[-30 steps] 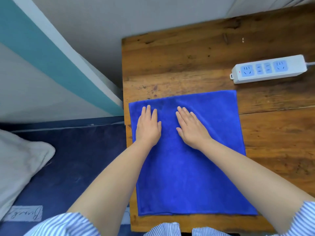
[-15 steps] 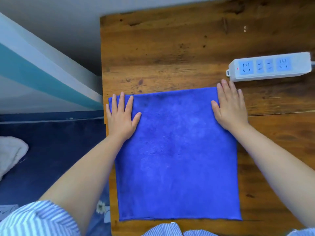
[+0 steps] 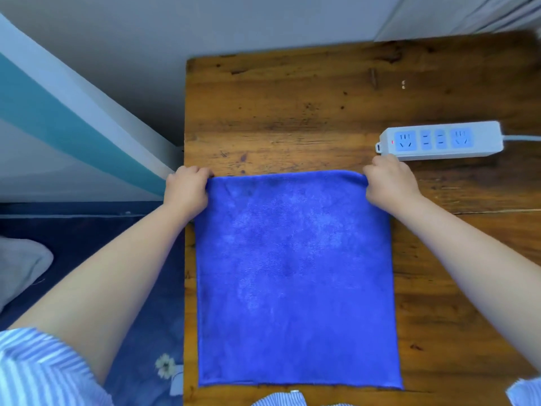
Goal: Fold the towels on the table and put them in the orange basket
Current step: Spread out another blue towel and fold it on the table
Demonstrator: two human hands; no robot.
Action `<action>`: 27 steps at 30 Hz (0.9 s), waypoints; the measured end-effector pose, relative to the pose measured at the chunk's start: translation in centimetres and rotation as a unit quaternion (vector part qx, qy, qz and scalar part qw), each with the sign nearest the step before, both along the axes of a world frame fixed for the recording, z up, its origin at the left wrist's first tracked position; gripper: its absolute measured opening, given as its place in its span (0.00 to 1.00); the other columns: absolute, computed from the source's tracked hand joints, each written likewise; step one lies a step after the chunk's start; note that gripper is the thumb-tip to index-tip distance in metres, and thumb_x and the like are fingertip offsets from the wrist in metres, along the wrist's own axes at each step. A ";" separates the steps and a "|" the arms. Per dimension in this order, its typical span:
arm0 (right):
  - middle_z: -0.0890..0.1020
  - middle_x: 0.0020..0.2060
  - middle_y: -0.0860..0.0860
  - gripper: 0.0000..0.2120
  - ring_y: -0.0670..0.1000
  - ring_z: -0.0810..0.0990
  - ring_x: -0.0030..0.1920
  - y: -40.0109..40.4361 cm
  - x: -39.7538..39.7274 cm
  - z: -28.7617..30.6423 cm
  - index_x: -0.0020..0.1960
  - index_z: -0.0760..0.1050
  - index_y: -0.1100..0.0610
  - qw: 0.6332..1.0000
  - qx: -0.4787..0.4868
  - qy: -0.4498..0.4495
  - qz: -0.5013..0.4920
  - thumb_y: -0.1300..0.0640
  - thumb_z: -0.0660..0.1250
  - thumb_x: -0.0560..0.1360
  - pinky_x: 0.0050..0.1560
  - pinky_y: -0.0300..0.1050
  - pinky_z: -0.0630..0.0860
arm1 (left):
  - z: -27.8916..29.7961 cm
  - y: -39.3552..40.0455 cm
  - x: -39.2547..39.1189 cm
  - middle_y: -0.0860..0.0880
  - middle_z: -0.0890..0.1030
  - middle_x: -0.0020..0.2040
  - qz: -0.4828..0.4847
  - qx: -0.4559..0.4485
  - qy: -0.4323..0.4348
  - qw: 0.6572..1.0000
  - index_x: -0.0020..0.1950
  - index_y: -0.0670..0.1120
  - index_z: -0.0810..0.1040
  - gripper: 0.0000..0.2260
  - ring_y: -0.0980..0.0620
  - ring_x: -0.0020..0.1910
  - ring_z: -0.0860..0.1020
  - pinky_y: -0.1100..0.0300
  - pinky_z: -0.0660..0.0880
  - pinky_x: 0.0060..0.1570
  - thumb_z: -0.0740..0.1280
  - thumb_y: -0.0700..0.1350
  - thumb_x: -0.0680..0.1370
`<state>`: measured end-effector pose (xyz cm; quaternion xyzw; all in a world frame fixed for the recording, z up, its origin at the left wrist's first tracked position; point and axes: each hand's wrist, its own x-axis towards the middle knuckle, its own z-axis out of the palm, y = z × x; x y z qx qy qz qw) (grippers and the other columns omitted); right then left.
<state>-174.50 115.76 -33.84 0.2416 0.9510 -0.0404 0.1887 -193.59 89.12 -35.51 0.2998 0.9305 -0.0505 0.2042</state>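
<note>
A blue towel (image 3: 295, 276) lies flat on the wooden table (image 3: 292, 112), reaching from mid-table to the near edge. My left hand (image 3: 187, 189) is closed on the towel's far left corner, at the table's left edge. My right hand (image 3: 389, 186) is closed on the far right corner. Both corners are pinched and slightly raised. The orange basket is not in view.
A white power strip (image 3: 439, 140) with blue sockets lies just beyond my right hand, its cable running off right. A wall stands behind the table. Left of the table is dark blue bedding (image 3: 87, 230) and a grey pillow (image 3: 20, 268).
My hands slid outward from the towel's middle to its far corners, then curled from flat palms into a grip on each corner.
</note>
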 end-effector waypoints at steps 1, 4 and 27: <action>0.75 0.48 0.61 0.08 0.62 0.70 0.53 0.1 0.2 0.3 0.47 0.76 0.67 1.000 -0.004 0.000 0.010 0.68 0.61 0.71 0.47 0.50 0.69 | 0.4 -0.3 0.1 0.39 0.77 0.53 -0.010 -0.008 0.005 1.000 0.58 0.41 0.76 0.13 0.38 0.55 0.72 0.50 0.69 0.51 0.59 0.36 0.75; 0.75 0.48 0.61 0.07 0.61 0.70 0.53 0.5 1.0 1.1 0.47 0.76 0.66 1.000 -0.007 0.027 0.014 0.67 0.61 0.72 0.45 0.49 0.70 | 1.4 -1.0 0.7 0.38 0.76 0.51 -0.002 -0.001 0.000 1.000 0.52 0.38 0.78 0.10 0.38 0.53 0.72 0.51 0.70 0.47 0.59 0.35 0.75; 0.76 0.31 0.68 0.05 0.66 0.77 0.36 -14.2 23.1 4.9 0.33 0.74 0.72 0.968 0.054 0.243 0.033 0.78 0.65 0.59 0.33 0.54 0.73 | 6.5 -16.4 19.7 0.36 0.75 0.48 -0.087 0.088 0.072 0.990 0.49 0.35 0.76 0.07 0.39 0.49 0.73 0.49 0.69 0.39 0.60 0.35 0.75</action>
